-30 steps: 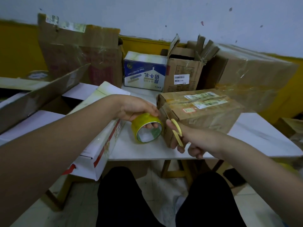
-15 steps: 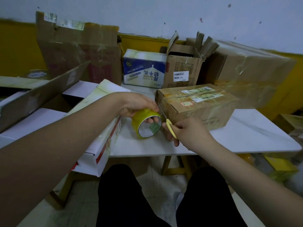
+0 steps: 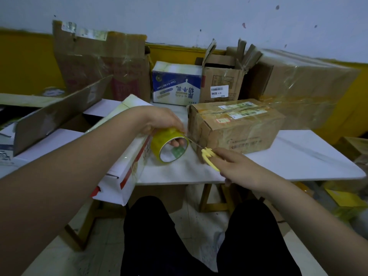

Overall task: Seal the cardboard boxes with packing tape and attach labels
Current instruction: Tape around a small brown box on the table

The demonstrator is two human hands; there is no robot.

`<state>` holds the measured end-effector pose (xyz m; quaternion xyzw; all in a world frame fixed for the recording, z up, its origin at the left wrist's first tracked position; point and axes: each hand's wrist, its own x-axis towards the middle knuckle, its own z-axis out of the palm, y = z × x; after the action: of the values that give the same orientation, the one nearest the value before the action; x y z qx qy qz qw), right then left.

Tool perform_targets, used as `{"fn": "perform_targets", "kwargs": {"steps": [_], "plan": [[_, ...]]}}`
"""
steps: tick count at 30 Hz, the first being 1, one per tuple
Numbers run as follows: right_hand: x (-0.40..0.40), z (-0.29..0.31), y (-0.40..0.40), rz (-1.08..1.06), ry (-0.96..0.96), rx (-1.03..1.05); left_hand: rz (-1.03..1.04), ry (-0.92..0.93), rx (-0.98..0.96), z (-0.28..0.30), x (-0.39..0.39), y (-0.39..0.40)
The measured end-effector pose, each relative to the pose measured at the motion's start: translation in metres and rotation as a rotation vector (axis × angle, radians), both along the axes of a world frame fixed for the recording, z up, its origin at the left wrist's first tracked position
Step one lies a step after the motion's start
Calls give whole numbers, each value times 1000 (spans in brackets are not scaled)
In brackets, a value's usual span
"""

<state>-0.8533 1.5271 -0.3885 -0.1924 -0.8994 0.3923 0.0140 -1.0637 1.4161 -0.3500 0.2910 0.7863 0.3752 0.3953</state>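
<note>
With your left hand (image 3: pixel 161 121) gripping the tape roll (image 3: pixel 169 145) and your right hand (image 3: pixel 235 164) holding the scissors (image 3: pixel 207 156), keep the strip between them taut and cut close to the cardboard box (image 3: pixel 235 126).

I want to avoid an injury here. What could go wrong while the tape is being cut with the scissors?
1. The scissors in the right hand point toward the left hand gripping the tape roll; the blades could nick the finger inside the roll.
2. The cut happens close to the box corner, so the loose tape end may stick crooked or fold on itself.
</note>
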Motion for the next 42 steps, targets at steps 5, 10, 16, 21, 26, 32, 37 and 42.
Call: {"fn": "perform_targets", "kwargs": {"steps": [5, 10, 16, 21, 26, 32, 37, 42], "plan": [[26, 17, 39, -142, 210, -36, 187, 56, 108, 29, 4, -7], [44, 14, 107, -326, 364, 332, 335, 82, 496, 56, 29, 7], [87, -21, 217, -390, 252, 530, 167, -65, 753, 60, 46, 43], [113, -46, 275, -371, 46, 566, 2, -285, 825, 48, 67, 86], [107, -45, 301, -182, -254, 718, -63, -407, 849, 38, 104, 124], [85, -4, 277, -389, 230, 578, -83, -348, 815, 27, 153, 156], [67, 59, 202, -125, 500, 126, -110, -274, 766, 9, 173, 164], [58, 55, 191, -249, 460, 233, -40, -266, 738, -2, 183, 152]]}}
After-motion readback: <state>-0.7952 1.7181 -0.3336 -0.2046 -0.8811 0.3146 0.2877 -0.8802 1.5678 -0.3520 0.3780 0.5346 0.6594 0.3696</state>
